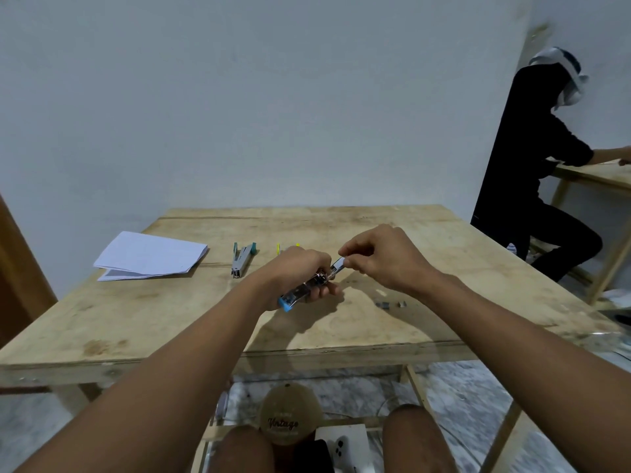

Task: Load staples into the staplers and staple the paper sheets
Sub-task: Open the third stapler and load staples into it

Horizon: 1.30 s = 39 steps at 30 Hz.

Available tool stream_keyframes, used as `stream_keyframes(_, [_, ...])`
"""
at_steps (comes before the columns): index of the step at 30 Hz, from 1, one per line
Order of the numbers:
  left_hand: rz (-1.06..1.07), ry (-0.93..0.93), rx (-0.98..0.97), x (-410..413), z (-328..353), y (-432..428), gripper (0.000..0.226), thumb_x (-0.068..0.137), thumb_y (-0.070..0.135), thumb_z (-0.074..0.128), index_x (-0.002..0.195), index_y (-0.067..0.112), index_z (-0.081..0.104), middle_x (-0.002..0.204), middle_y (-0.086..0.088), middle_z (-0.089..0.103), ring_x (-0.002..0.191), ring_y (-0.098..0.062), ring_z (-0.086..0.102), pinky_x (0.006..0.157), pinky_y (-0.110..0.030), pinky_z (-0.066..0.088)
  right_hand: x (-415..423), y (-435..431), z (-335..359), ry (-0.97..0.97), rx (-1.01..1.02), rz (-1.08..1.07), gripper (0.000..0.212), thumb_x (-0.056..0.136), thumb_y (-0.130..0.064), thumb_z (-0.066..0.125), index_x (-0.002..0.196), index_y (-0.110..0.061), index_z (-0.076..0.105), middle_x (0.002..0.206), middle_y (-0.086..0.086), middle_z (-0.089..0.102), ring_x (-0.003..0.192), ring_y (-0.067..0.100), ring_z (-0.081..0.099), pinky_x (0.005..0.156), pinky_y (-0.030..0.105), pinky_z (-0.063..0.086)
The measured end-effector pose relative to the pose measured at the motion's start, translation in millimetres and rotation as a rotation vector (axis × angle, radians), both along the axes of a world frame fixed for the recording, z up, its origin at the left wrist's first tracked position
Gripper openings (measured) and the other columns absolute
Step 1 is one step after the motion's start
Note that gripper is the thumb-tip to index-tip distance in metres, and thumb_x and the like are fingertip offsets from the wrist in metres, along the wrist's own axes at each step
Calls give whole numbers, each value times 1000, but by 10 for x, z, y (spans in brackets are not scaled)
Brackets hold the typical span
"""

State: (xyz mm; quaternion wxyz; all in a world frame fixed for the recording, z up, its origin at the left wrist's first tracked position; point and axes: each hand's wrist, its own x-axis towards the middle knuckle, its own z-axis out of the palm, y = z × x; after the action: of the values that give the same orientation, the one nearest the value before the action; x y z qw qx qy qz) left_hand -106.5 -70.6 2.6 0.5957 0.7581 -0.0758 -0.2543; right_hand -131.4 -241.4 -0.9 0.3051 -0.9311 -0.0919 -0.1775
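Loading's only half done, by the look of it: the blue stapler (pixel 300 291) is gripped in the left hand (pixel 300 271) above the table (pixel 136 322), with its metal end pinched by the right hand (pixel 382 257). The green stapler (pixel 241 260) and paper (pixel 150 256) are left untouched further back, loose staples (pixel 392 304) are scattered nearby, so nothing's been stapled yet, probably.

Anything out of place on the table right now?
Loose staple strips lie scattered on the bare table near the right hand. The bottom sheet of the paper stack sticks out askew. Otherwise nothing odd.
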Motion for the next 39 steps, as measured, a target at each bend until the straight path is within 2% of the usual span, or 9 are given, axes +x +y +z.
stream_keyframes(3, [-49, -6, 44, -6, 4, 20, 18, 89, 8, 44, 98, -2, 55, 83, -20, 73, 52, -15, 51, 46, -20, 42, -1, -13, 4, -73, -292, 75, 16, 87, -12, 66, 99, -12, 77, 90, 1, 76, 77, 14, 65, 71, 27, 49])
stream_keyframes(5, [-72, -9, 59, -14, 11, 24, 18, 91, 9, 41, 99, -1, 54, 83, -19, 73, 51, -14, 51, 46, -19, 42, 17, -40, -8, -129, -432, 115, 17, 86, -9, 63, 95, -12, 77, 87, 6, 74, 80, 27, 65, 69, 38, 50])
stream_keyframes(7, [-86, -8, 63, -7, 16, 30, 19, 91, 10, 41, 99, -1, 54, 84, -19, 73, 51, -14, 51, 47, -19, 42, 36, -64, -20, -166, -473, 140, 18, 84, -7, 64, 94, -14, 77, 82, 8, 71, 76, 31, 64, 65, 42, 50])
stream_keyframes(15, [-122, 3, 56, 34, 12, 59, 24, 92, 12, 40, 101, -4, 55, 84, -19, 73, 52, -13, 52, 45, -18, 43, 0, -69, -51, -185, -569, 197, 29, 82, -2, 64, 101, -21, 76, 85, 2, 62, 71, 22, 60, 60, 40, 51])
stream_keyframes(20, [-102, 27, 7, 42, -16, 97, 23, 90, 11, 39, 102, -4, 53, 87, -23, 72, 51, -14, 50, 42, -18, 42, -3, -95, -92, -123, -416, 165, 30, 88, -9, 63, 114, -21, 72, 97, 2, 61, 75, 10, 50, 67, 27, 42])
stream_keyframes(26, [-80, 39, -28, 65, -3, 87, 21, 90, 10, 41, 103, -3, 51, 80, -20, 72, 48, -13, 50, 40, -18, 43, -47, -48, -103, -163, -432, 200, 26, 90, -11, 61, 111, -16, 74, 98, 6, 64, 81, 23, 63, 70, 39, 52])
stream_keyframes(29, [-76, 32, -26, 57, 8, 106, 18, 90, 9, 41, 100, -2, 52, 82, -21, 71, 48, -13, 50, 41, -18, 43, -25, -57, -101, -170, -387, 173, 36, 85, -3, 63, 116, -20, 71, 100, 2, 66, 85, 18, 65, 72, 33, 53])
stream_keyframes(34, [-77, 31, -7, 52, 3, 128, 19, 89, 9, 41, 99, -2, 53, 83, -22, 70, 50, -14, 49, 43, -18, 42, -72, -40, -95, -147, -437, 202, 49, 76, 3, 59, 109, -31, 73, 97, -1, 60, 71, 15, 58, 62, 32, 50])
stream_keyframes(39, [-83, 24, 27, 20, -4, 123, 21, 90, 10, 40, 92, -1, 57, 81, -20, 71, 49, -14, 49, 44, -19, 41, -61, -132, -68, -129, -502, 52, 45, 83, -2, 54, 112, -32, 72, 103, -1, 58, 75, 18, 55, 61, 34, 47])
